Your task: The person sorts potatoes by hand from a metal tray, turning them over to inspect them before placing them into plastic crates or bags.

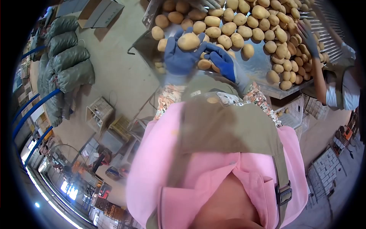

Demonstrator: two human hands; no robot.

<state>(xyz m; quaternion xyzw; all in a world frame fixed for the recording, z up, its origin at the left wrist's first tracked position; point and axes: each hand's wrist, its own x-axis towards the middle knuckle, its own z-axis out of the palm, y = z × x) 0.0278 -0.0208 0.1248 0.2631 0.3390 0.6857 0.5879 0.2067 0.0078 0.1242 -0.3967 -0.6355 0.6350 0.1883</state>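
Note:
My left hand (180, 59), in a blue glove, is turned palm up with its fingers curled around a potato (188, 41). Close beside it on the right, my right hand (223, 63) wears the same kind of glove. Its fingers reach toward the left hand, with thumb and fingers apart and no potato visible in them. Both hands are over the near edge of a metal sorting table (256, 61), where many loose potatoes (228, 29) lie. A few more potatoes (204, 64) show just below and between the hands.
Another person's gloved hand (309, 38) touches the potatoes at the right, by a roller conveyor (329, 34). A further gloved hand (206, 4) is at the top edge. Full green sacks (72, 57), a cardboard box (101, 15) and plastic crates (100, 112) stand at the left.

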